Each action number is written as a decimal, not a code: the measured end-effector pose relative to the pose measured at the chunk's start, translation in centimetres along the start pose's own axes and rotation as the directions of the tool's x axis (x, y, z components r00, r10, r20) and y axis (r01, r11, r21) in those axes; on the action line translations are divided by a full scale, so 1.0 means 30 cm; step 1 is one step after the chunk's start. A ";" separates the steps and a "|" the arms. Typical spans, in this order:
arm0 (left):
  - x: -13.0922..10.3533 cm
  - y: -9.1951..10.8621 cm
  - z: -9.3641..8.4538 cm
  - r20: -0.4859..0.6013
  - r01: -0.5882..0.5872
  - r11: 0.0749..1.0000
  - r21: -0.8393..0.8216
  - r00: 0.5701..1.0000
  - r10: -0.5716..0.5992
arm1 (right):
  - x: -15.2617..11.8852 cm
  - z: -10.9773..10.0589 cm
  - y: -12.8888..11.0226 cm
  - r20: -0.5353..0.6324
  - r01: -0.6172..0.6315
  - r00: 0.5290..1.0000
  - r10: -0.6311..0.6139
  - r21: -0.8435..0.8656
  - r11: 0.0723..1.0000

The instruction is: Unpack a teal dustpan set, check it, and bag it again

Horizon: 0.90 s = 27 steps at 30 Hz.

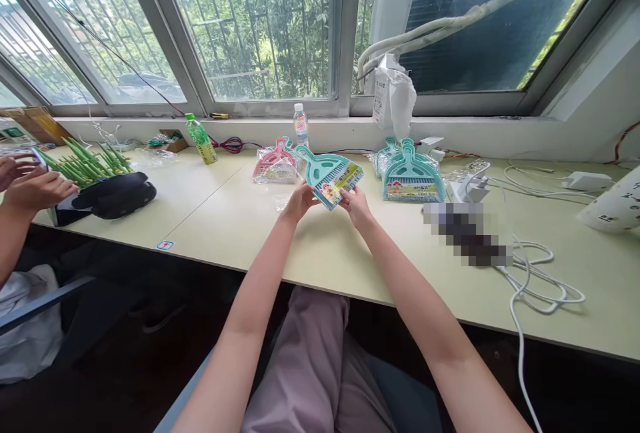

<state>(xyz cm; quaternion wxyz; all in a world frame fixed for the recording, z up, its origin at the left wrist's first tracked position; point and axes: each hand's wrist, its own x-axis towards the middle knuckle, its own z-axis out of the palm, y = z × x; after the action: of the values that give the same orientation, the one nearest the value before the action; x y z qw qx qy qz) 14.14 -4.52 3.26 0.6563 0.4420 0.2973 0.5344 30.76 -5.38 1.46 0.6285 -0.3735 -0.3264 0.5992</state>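
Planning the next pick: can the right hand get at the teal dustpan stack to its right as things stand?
Probably yes: the right hand holds the teal brush set, but bare table separates it from the dustpan stack; nothing blocks.

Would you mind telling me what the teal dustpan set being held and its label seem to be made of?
The teal dustpan set, held between the left hand and right hand, looks like moulded plastic: uniform colour, smooth, faintly glossy, with a moulded loop handle. Its label appears to be printed paper or card with bright colours; a clear wrap over it cannot be ruled out.

bare tabletop [240, 219] left, teal dustpans [413, 176] and cables [535, 286] crowd right
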 end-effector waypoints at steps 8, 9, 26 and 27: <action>-0.005 -0.015 0.009 0.019 -0.045 0.992 0.117 0.999 0.043 | -0.003 -0.009 -0.001 -0.003 -0.002 1.000 0.001 -0.017 1.000; -0.006 -0.015 0.011 0.019 -0.043 0.991 0.126 0.999 0.041 | -0.003 -0.009 -0.001 -0.006 -0.003 1.000 0.002 -0.019 1.000; -0.002 -0.030 0.018 0.047 -0.056 0.955 0.290 0.998 0.044 | 0.018 -0.030 0.031 -0.112 0.038 0.993 -0.039 -0.014 0.999; -0.002 -0.033 0.023 0.051 -0.067 0.948 0.310 0.997 0.054 | 0.018 -0.031 0.031 -0.144 0.040 0.989 -0.040 -0.003 0.999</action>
<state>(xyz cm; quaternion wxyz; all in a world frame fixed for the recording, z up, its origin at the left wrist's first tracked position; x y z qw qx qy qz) 15.15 -4.80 2.66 0.5677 0.5600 0.3505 0.4912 31.12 -4.91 0.18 0.6623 -0.4092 -0.2877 0.5578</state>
